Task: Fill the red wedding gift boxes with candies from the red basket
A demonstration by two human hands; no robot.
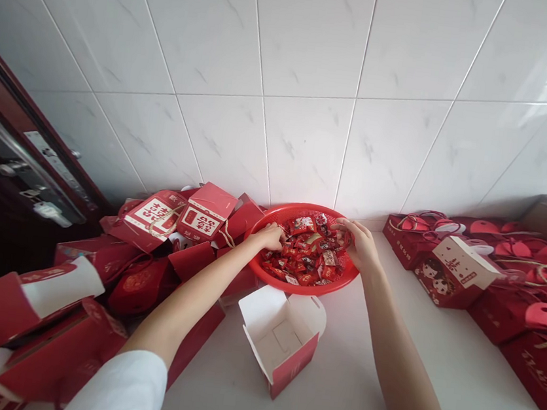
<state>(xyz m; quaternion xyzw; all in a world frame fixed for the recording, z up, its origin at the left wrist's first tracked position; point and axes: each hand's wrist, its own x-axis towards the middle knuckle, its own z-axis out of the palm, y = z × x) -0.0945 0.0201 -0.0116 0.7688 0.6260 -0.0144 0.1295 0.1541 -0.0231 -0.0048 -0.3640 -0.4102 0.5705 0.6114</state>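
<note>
Reaching into the red basket (304, 289) near the counter's (347, 365) back edge, the left hand (272, 236) dips fingertips among wrapped candies (308, 252); the right hand (358, 242) curls at the rim. I cannot tell whether either's fingers clamp anything. An open gift box (295, 369) stands in front.

Pale counter (343, 377), basket (301, 288), open box (292, 368), red boxes (450, 281)

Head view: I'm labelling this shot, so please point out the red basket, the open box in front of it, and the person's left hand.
Red basket (316, 289): head view, on its front rim.
Open box (278, 345): head view, on its pale inside bottom.
Left hand (271, 236): head view, on the back of the hand.
</note>
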